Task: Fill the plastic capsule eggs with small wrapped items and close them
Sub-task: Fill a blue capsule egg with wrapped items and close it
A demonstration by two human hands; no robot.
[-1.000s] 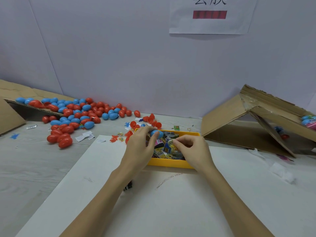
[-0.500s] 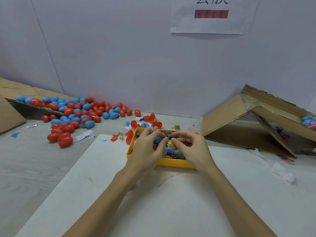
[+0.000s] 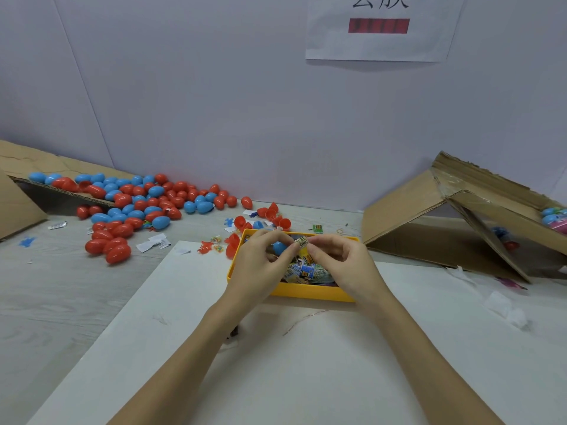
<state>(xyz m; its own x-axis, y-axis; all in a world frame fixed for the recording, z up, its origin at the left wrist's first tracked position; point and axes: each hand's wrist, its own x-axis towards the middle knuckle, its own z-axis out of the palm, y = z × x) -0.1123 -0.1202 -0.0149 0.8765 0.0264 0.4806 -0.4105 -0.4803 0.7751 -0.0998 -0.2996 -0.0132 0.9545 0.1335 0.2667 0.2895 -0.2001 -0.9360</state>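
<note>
Here, both hands meet over the yellow tray (image 3: 310, 294), which sits at the far edge of a white board (image 3: 276, 363) laid on the table (image 3: 46, 302). The left hand (image 3: 260, 265) has its fingers curled round a blue capsule egg piece (image 3: 278, 247), of which only a small patch shows between the fingers; whether it is a half or a whole egg cannot be told. The right hand (image 3: 340, 262) pinches a small wrapped item (image 3: 303, 241) with a striped printed wrapper between thumb and forefinger, and the left thumb and forefinger touch the same wrapper from the other side, so the item lies right at the blue piece, just above the tray. Inside the tray lies a heap of more wrapped items (image 3: 306, 271) in blue, yellow and white printing.

Behind the tray, near the wall, a few open red egg halves (image 3: 273, 214) are scattered among small paper scraps. To the far left a large pile of red and blue eggs (image 3: 138, 204) spills from a flattened cardboard box (image 3: 18, 167) onto the table. To the right stands another cardboard box (image 3: 429, 210), tipped and torn open, with a few blue eggs visible at its far right edge. A printed sheet of paper (image 3: 380, 26) hangs on the wall above.
</note>
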